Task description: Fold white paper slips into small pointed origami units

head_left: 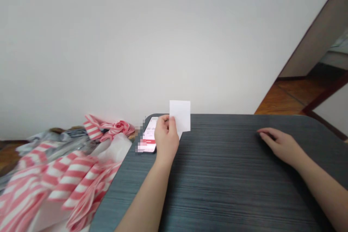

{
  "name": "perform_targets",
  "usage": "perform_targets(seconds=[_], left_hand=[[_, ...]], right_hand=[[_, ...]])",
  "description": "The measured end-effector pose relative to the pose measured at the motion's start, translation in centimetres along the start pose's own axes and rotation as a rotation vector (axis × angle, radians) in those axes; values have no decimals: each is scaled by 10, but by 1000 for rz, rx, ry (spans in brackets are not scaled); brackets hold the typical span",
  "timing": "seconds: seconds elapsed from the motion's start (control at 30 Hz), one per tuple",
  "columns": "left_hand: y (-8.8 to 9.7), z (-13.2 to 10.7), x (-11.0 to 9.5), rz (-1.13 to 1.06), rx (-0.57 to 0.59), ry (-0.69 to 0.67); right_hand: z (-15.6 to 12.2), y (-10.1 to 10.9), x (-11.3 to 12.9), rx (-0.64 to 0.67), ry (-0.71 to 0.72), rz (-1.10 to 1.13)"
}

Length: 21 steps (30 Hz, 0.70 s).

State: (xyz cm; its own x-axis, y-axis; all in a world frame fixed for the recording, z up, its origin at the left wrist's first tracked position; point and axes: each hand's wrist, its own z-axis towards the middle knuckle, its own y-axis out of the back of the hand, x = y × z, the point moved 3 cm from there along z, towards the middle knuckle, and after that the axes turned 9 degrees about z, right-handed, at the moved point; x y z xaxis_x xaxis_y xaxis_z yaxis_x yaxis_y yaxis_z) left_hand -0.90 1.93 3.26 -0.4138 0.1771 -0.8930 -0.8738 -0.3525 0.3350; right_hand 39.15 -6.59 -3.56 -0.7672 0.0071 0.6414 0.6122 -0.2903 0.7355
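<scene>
White paper (182,114) standing upright near far edge of dark table (217,185), left hand (167,134) pinching lower-left side, likely keeping face uncovered; right hand (281,145) holding nothing, fingers loosely curling; smartphone (150,136) lying screen-up by far-left corner

White card (182,115): one item, small, near-square, plain white, no marking visible on the face in view. Edges straight, corners sharp, surface flat. Pose upright, top edge close to level. Gripped at its left side by the left hand (166,136), thumb across the near face, above the dark table (217,174). A further pale portion shows below, beside the thumb; fold or second sheet, cannot be determined
</scene>
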Motion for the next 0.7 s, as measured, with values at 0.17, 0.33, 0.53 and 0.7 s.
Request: perform_targets(seconds=[0.17,0.33,0.53,0.7], left_hand=[[-44,-34,-2,-453,444,224],[-72,-64,0,-500,768,306],[-77,-66,4,-506,843,341],[-77,-65,4,-529,869,335]], right_hand=[[0,-1,8,-17,20,-5],[1,0,16,-8,40,-8],[0,-2,20,6,64,-51],[3,1,26,79,76,-120]])
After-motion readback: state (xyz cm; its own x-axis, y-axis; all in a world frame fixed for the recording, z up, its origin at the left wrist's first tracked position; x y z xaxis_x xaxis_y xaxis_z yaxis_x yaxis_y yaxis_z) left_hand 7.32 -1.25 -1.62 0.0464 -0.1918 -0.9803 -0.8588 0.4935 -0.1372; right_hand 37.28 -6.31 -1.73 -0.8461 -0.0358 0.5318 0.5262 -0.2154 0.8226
